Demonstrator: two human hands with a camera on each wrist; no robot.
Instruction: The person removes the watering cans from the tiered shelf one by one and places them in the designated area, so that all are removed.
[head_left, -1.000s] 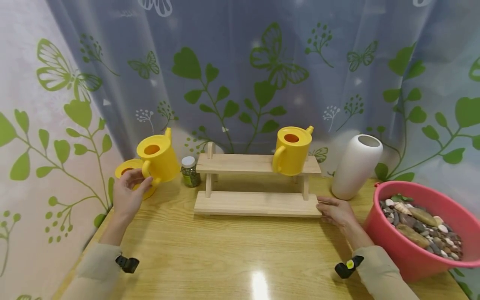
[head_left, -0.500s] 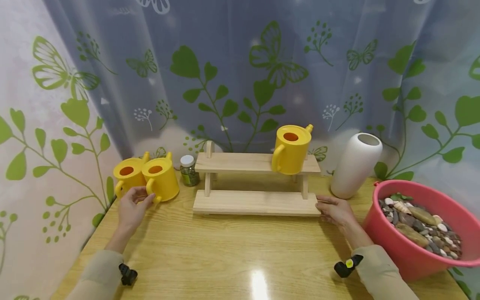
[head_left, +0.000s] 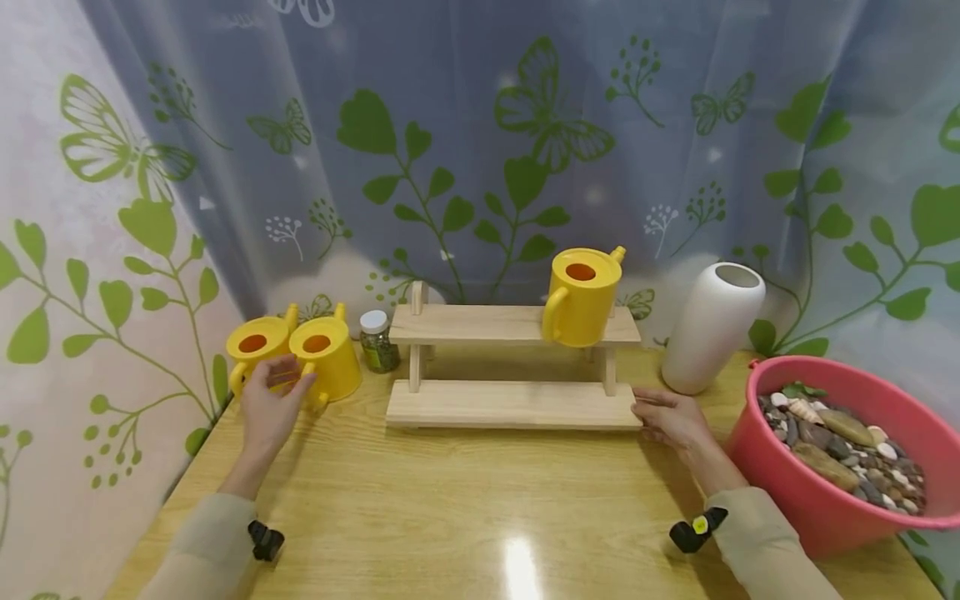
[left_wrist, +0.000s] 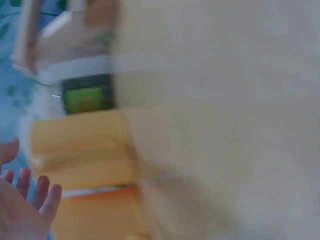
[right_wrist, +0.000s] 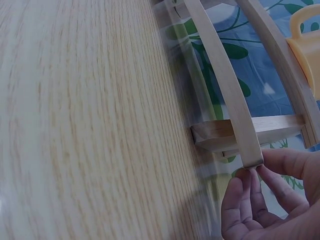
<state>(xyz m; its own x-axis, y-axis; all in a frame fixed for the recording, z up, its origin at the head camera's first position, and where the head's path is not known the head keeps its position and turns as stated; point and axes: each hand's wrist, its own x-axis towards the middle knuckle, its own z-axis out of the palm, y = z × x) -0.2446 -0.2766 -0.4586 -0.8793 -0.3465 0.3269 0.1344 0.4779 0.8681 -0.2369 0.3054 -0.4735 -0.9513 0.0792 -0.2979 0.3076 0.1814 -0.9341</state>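
Two yellow watering cans stand side by side at the table's left: the nearer one (head_left: 330, 360) and another can (head_left: 258, 346) behind my left hand (head_left: 272, 408). That hand is beside the nearer can's handle, its fingers spread and holding nothing; the blurred left wrist view shows the fingers (left_wrist: 42, 192) loose next to the cans. A two-tier wooden shelf (head_left: 510, 404) stands in the middle. My right hand (head_left: 672, 425) holds the right end of its lower board, thumb and curled fingertips at the end in the right wrist view. A third watering can (head_left: 583, 304) sits on the upper board.
A small jar with a white lid (head_left: 379, 342) stands between the cans and the shelf. To the right are a white vase (head_left: 705, 333) and a pink bucket (head_left: 802, 500) of pebbles and shells. A patterned curtain (head_left: 465, 208) hangs right behind the table (head_left: 450, 508).
My left hand has lowered the held watering can onto the table beside the other one and let go of its handle. My right hand has stayed at the shelf's end.
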